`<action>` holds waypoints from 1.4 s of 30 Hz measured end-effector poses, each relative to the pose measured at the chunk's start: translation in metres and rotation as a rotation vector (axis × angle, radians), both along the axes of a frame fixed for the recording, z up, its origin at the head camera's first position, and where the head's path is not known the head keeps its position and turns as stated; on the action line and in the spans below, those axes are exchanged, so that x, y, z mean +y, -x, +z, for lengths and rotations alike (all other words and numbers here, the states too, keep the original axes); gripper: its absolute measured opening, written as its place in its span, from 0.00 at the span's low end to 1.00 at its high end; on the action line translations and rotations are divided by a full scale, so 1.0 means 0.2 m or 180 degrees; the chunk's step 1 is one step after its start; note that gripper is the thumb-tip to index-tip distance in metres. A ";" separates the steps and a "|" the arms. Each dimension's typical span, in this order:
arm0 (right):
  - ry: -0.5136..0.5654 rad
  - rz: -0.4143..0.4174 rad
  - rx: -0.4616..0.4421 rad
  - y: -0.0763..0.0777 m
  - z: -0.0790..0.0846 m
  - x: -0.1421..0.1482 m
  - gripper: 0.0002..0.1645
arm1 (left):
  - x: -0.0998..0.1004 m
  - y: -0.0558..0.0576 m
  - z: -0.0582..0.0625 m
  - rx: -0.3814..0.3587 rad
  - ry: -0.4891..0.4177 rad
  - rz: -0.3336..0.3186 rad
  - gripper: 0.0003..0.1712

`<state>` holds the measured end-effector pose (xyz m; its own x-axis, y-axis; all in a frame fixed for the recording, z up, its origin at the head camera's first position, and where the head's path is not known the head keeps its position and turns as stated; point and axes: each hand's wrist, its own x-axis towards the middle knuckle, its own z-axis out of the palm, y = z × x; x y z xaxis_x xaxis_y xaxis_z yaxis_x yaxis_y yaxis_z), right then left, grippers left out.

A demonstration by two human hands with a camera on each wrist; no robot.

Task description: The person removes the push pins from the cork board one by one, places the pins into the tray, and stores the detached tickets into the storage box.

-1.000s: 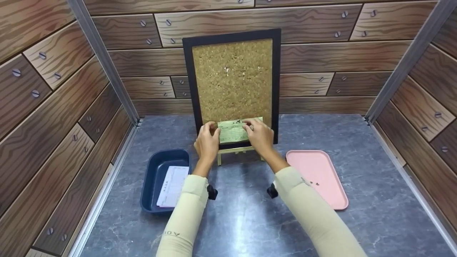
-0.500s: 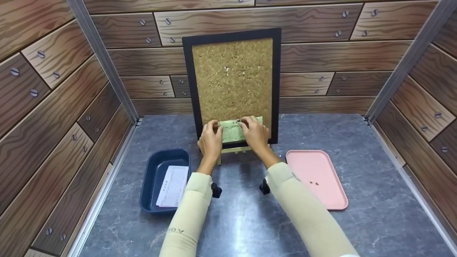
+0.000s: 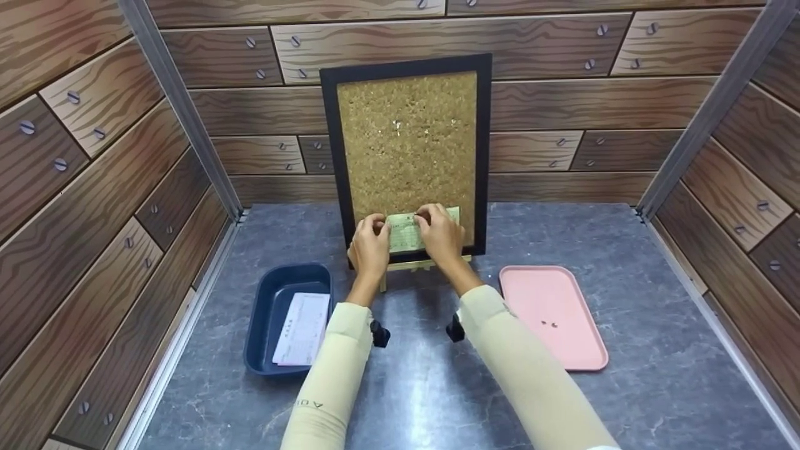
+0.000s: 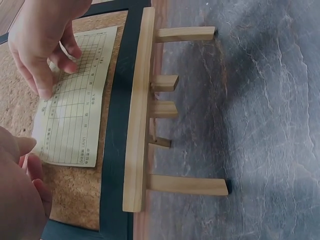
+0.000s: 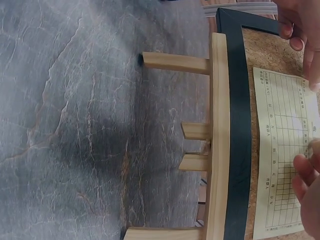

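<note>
A pale green printed form (image 3: 405, 236) lies against the lower part of a cork board (image 3: 406, 144) in a black frame. My left hand (image 3: 370, 244) holds the form's left edge with thumb and fingers curled; in the left wrist view its thumb meets a corner of the form (image 4: 75, 115). My right hand (image 3: 442, 237) is at the middle of the form's top edge, thumb and index tips together. A small dark thing shows at those tips in the head view, mostly hidden. The right wrist view shows the form (image 5: 280, 150) partly covered by the fingers.
A small wooden easel (image 4: 137, 115) bears the framed board. To the left, a dark blue bin (image 3: 253, 325) contains white printed papers (image 3: 303, 328). A pink tray (image 3: 537, 284) at the right has a few tiny metallic pieces (image 3: 550, 324). Wood-patterned walls enclose the grey marbled table.
My right hand has shifted left along the form's top edge to the small dark thing. My left hand has moved slightly right. The form stays at the board's lower part.
</note>
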<state>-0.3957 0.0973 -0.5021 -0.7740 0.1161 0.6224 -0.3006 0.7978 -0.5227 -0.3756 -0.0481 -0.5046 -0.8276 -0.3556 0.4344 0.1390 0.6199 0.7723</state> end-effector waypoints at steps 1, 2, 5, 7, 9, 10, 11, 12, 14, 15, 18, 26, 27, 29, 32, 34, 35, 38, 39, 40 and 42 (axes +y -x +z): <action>0.0009 -0.0003 -0.0016 0.00 0.00 0.00 0.08 | 0.00 0.00 0.00 0.0000 0.0000 -0.0002 0.09; 0.0015 -0.0004 -0.0035 0.00 0.00 0.00 0.08 | 0.00 0.00 0.00 -0.0001 0.0004 0.0000 0.09; 0.0026 -0.0007 -0.0073 0.00 0.00 -0.01 0.08 | -0.01 0.00 0.00 -0.0001 0.0015 0.0004 0.07; 0.0025 -0.0004 -0.0070 0.00 0.00 -0.01 0.08 | -0.01 0.00 0.01 0.0001 0.0024 0.0005 0.07; 0.0017 0.0000 -0.0059 0.00 0.00 -0.01 0.08 | -0.02 0.00 0.01 0.0004 0.0026 -0.0007 0.06; 0.0008 0.0000 -0.0047 0.00 0.00 -0.01 0.08 | -0.02 0.00 0.01 0.0006 0.0027 -0.0013 0.06; -0.0007 -0.0001 -0.0030 0.00 0.00 -0.01 0.08 | -0.02 0.00 0.01 0.0005 0.0026 -0.0017 0.06; -0.0026 -0.0002 -0.0013 0.00 0.00 0.00 0.08 | -0.02 0.00 0.02 0.0004 0.0027 -0.0019 0.06; -0.0051 0.0015 -0.0001 0.00 0.00 0.00 0.07 | -0.02 -0.01 0.02 -0.0006 0.0022 -0.0030 0.06; -0.0060 0.0029 0.0003 0.00 0.00 0.00 0.07 | -0.02 -0.01 0.02 -0.0011 0.0018 -0.0031 0.05; -0.0074 0.0064 0.0006 0.00 0.01 0.00 0.06 | -0.02 -0.01 0.02 -0.0037 0.0016 -0.0028 0.05; -0.0098 0.0061 -0.0005 0.00 0.01 0.00 0.05 | -0.03 -0.01 0.03 -0.0040 0.0001 -0.0045 0.06; -0.0105 0.0067 -0.0011 0.00 0.00 0.00 0.05 | -0.03 -0.01 0.03 -0.0042 -0.0004 -0.0050 0.06; -0.0120 0.0074 -0.0029 0.00 0.00 0.01 0.05 | -0.04 -0.01 0.03 -0.0040 0.0006 -0.0060 0.06; -0.0133 0.0108 -0.0029 -0.01 0.01 0.01 0.05 | -0.04 -0.02 0.03 -0.0023 0.0036 -0.0076 0.06; -0.0145 0.0123 -0.0007 -0.02 0.01 0.01 0.05 | -0.04 -0.02 0.04 0.0002 0.0054 -0.0085 0.06; -0.0148 0.0130 0.0013 -0.02 0.01 0.02 0.06 | -0.05 -0.02 0.04 0.0012 0.0057 -0.0090 0.06; -0.0163 0.0185 0.0092 -0.03 0.01 0.03 0.07 | -0.06 -0.03 0.04 0.0026 0.0032 -0.0113 0.06; -0.0155 0.0219 0.0118 -0.04 0.02 0.03 0.07 | -0.06 -0.04 0.05 0.0023 0.0015 -0.0125 0.06; -0.0133 0.0267 0.0133 -0.05 0.02 0.04 0.07 | -0.07 -0.04 0.05 0.0017 0.0001 -0.0138 0.06; -0.0069 0.0392 0.0168 -0.06 0.04 0.05 0.07 | -0.08 -0.06 0.06 -0.0001 -0.0046 -0.0168 0.06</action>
<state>-0.3829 0.1067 -0.4951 -0.7477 0.0085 0.6640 -0.4235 0.7641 -0.4866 -0.3642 -0.0632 -0.4935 -0.8455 -0.3177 0.4292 0.1711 0.6003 0.7812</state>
